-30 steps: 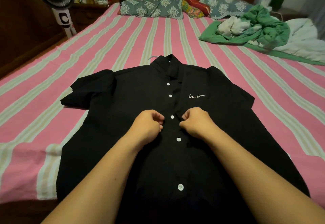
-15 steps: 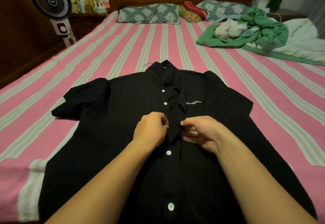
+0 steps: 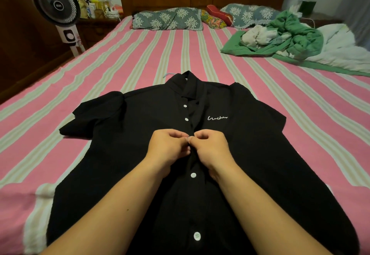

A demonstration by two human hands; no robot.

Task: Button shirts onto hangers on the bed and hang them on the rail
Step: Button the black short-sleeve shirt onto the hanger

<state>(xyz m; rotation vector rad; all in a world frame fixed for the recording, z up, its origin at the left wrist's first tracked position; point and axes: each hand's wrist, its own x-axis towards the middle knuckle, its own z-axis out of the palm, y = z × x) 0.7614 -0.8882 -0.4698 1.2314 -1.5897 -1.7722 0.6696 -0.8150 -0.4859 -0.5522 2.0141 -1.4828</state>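
Shirt (image 3: 128, 134) placket in tight pinch grip, L hand (image 3: 167, 150) & R hand (image 3: 213, 149).

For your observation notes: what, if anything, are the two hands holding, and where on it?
Both the left hand and right hand pinch the black shirt at its front placket, mid-chest.

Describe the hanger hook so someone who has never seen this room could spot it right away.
Start at the pink striped bed and find the black shirt lying flat in the middle. Look just past its collar, on the side toward the standing fan. The hanger hook is the thin light-blue curve poking out onto the sheet, the only blue line there.
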